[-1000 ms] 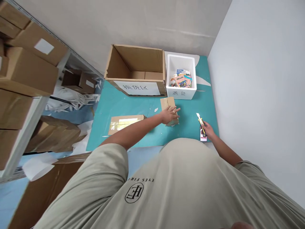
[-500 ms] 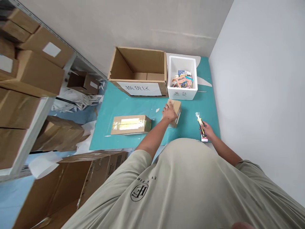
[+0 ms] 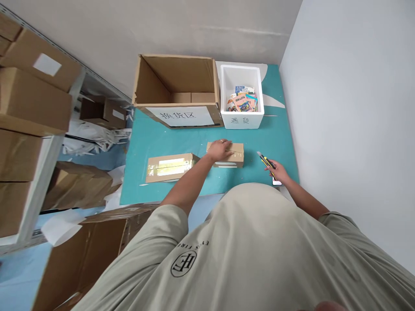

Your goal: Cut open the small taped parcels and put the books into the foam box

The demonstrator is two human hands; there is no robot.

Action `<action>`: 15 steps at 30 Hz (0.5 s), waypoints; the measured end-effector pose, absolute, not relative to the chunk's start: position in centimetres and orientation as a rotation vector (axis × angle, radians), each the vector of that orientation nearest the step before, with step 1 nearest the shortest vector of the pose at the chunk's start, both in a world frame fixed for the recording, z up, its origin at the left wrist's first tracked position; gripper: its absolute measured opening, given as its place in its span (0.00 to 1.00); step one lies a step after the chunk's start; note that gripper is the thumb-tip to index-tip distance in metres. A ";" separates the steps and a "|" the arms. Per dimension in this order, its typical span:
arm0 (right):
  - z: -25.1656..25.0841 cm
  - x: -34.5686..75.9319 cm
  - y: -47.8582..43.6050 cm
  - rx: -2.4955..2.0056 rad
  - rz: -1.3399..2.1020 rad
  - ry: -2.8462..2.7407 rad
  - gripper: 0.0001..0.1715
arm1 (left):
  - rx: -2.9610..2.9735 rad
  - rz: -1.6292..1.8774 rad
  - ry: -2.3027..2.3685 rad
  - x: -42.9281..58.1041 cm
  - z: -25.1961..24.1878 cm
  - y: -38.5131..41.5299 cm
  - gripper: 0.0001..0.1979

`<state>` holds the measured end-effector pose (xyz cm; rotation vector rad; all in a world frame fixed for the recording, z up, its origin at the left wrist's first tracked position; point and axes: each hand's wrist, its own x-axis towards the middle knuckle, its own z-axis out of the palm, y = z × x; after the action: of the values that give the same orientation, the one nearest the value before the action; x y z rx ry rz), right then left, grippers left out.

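Parcel: a small kraft cardboard parcel (image 3: 235,151) lies flat on the desk, its long side running across the view, with a pale strip along its near face.
Just changed: it sat angled and end-on a moment ago; it has now been swung round square to the near edge.
Left hand: the left hand (image 3: 220,150) rests on top of the parcel, fingers spread and pressing down, not gripping it.
Right hand: the right hand (image 3: 278,173) is clenched around a yellow-and-black utility knife (image 3: 267,162), well apart from the parcel, its blade tip pointing up and away.
Under the knife: a small white object (image 3: 276,183), perhaps a phone, shows just below the right hand; it is too hidden to tell.
Beside it: a second parcel (image 3: 169,167), flat and covered in shiny tape, lies just left of the first.
Desk: a teal-topped desk (image 3: 181,138) carries all of these.
Far edge: an open cardboard box (image 3: 175,77) with a paper sign (image 3: 178,115) in Chinese stands beside a white foam box (image 3: 241,120) holding colourful printed booklets (image 3: 241,102).
Left side: metal shelving (image 3: 39,181) stacked with cartons (image 3: 32,95) runs along the wall, with white wrapping paper (image 3: 94,142) on the floor behind the desk.
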<state>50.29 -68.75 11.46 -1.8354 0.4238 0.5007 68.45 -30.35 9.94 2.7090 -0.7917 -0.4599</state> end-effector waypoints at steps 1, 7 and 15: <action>11.5 50.5 -68.6 -1.868 0.517 0.396 0.33 | 2.723 -0.463 -0.796 68.5 9.8 -30.3 0.38; 13.5 53.0 -67.2 -2.283 0.553 0.067 0.32 | 2.759 -0.370 -0.973 67.7 9.0 -31.2 0.28; 17.6 57.4 -63.6 -2.829 0.599 -0.358 0.35 | 2.810 -0.347 -1.063 67.3 9.0 -32.3 0.24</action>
<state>57.41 -63.60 17.56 -2.8286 -0.3576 0.5994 67.31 -32.34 9.02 2.8100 -1.0628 -0.3472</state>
